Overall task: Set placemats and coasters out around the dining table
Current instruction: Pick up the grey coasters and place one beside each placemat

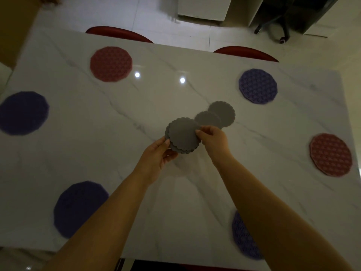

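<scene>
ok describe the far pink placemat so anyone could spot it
Find the far edge of the white marble table, where two red chairs tuck in. In front of the left chair lies a round pink placemat. Its only neighbour along that edge is a purple placemat.

A home dining room: marble table (175,61) with placemats (111,64), red chairs (119,34) on tiled floor (117,14).

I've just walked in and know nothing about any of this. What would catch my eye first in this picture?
First, the two hands at the centre: the left hand and right hand hold a stack of grey scalloped coasters, with two more coasters lying overlapped just beyond. Around them, pink placemats and purple placemats ring the edges of the white marble table.
</scene>
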